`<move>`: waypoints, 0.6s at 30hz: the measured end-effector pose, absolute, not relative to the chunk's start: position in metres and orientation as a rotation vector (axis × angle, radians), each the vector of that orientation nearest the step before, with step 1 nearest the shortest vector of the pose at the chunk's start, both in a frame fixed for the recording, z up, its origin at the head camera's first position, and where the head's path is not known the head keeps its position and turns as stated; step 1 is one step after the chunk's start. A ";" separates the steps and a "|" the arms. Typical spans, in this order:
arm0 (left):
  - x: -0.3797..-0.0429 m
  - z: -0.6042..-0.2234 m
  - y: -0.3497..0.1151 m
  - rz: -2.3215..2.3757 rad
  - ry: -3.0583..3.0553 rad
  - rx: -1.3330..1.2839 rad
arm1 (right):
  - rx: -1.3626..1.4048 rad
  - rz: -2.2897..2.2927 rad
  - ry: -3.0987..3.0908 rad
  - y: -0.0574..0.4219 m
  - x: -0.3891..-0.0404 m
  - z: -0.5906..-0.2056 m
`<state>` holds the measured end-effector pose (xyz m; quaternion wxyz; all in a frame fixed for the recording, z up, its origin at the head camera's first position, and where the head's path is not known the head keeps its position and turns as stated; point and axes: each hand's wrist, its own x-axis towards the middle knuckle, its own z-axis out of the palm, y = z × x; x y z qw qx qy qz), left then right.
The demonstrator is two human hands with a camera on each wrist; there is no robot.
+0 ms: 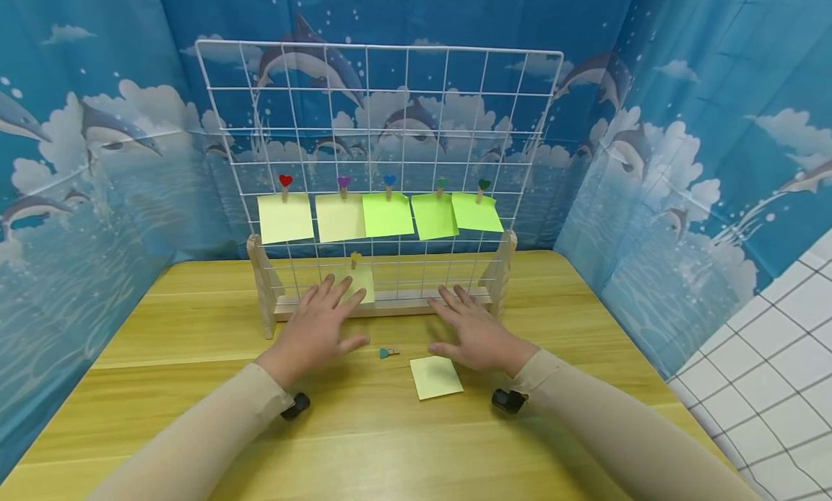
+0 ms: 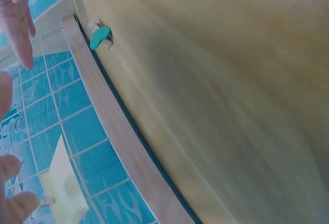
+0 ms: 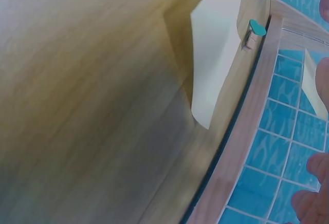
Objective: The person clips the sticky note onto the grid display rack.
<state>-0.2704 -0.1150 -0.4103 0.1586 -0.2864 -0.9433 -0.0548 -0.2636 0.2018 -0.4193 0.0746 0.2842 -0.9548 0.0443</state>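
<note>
My left hand [image 1: 316, 334], fingers spread, is over the table in front of a white wire grid [image 1: 406, 89], overlapping a pale yellow note [image 1: 365, 284] held by a yellow clip [image 1: 355, 257]. On the other side my right hand [image 1: 477, 333] also spreads its fingers and holds nothing. Between the hands lies a small clip with a teal heart [image 1: 385, 353]. A loose pale yellow sticky note [image 1: 437, 377] rests by the right thumb; in the right wrist view this note [image 3: 216, 49] has lifted edges. The left wrist view shows the teal clip [image 2: 101, 37] near the wooden base.
Higher on the grid hangs a row of notes: two pale yellow, including one at the left [image 1: 286, 218], and several bright green, including one at the right [image 1: 477, 212], under heart clips. Wooden feet [image 1: 261, 288] support the grid. A dolphin curtain [image 1: 702, 125] surrounds the table [image 1: 364, 450].
</note>
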 end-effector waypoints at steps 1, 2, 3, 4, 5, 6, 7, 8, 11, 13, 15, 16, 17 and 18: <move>-0.270 -0.411 -0.115 -0.149 -2.693 -0.826 | 0.853 0.131 -2.863 0.202 -0.264 -0.420; -0.269 -0.412 -0.114 -0.146 -2.688 -0.831 | 0.852 0.127 -2.867 0.203 -0.264 -0.421; -0.269 -0.412 -0.114 -0.145 -2.685 -0.837 | 0.855 0.136 -2.868 0.204 -0.264 -0.422; -0.268 -0.413 -0.114 -0.145 -2.681 -0.844 | 0.857 0.137 -2.872 0.204 -0.264 -0.423; -0.267 -0.414 -0.113 -0.144 -2.680 -0.849 | 0.860 0.137 -2.874 0.204 -0.264 -0.424; -0.267 -0.414 -0.113 -0.147 -2.679 -0.854 | 0.861 0.143 -2.880 0.205 -0.263 -0.424; -0.266 -0.415 -0.113 -0.149 -2.680 -0.857 | 0.862 0.152 -2.888 0.205 -0.263 -0.425; -0.266 -0.416 -0.112 -0.153 -2.684 -0.862 | 0.864 0.158 -2.899 0.205 -0.262 -0.425; -0.264 -0.418 -0.112 -0.154 -2.692 -0.874 | 0.875 0.183 -2.925 0.206 -0.259 -0.426; -0.264 -0.420 -0.111 -0.149 -2.699 -0.879 | 0.880 0.200 -2.947 0.207 -0.257 -0.427; -0.264 -0.422 -0.110 -0.141 -2.702 -0.881 | 0.887 0.214 -2.969 0.208 -0.256 -0.428; -0.264 -0.423 -0.109 -0.147 -2.707 -0.883 | 0.890 0.219 -2.980 0.209 -0.255 -0.429; -0.263 -0.423 -0.109 -0.152 -2.709 -0.886 | 0.889 0.225 -2.995 0.210 -0.254 -0.429; -0.263 -0.424 -0.108 -0.159 -2.708 -0.893 | 0.890 0.233 -3.006 0.210 -0.253 -0.430</move>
